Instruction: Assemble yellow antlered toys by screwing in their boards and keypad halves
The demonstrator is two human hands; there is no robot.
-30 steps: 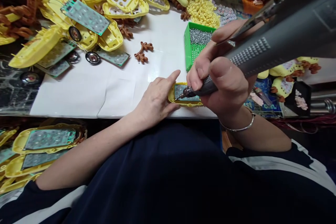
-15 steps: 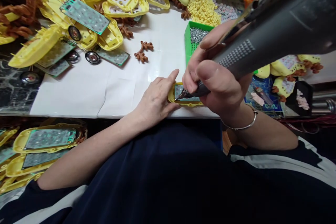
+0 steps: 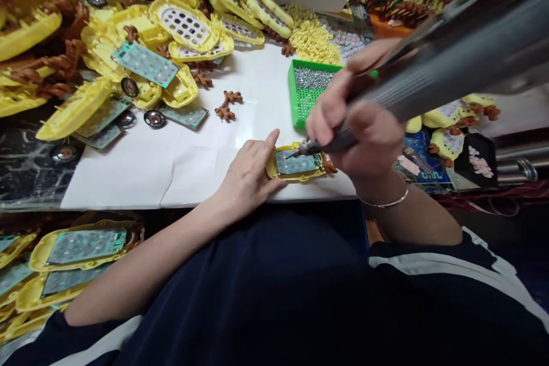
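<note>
My left hand (image 3: 251, 168) grips the left end of a yellow plastic shell (image 3: 271, 170), thumb and fingers on either side of it. The shell lies on the white work surface with a green circuit board (image 3: 295, 162) inside it and a brown antler-shaped piece (image 3: 329, 166) at its right end. My right hand (image 3: 360, 120) is wrapped round a dark electric screwdriver (image 3: 412, 88), held slanting down to the left. Its tip shows over the board; whether it touches cannot be made out.
A green tray (image 3: 295, 97) of small screws stands behind the shell. Yellow shells (image 3: 184, 26), boards and speakers (image 3: 154, 119) are heaped at the left. Small yellow parts (image 3: 315, 40) lie at the back. A black tray (image 3: 476, 160) with pink pieces sits at right.
The screwdriver tip has moved from the shell's lower left corner up and right, over the board. More of the shell shows now. The view has shifted slightly.
</note>
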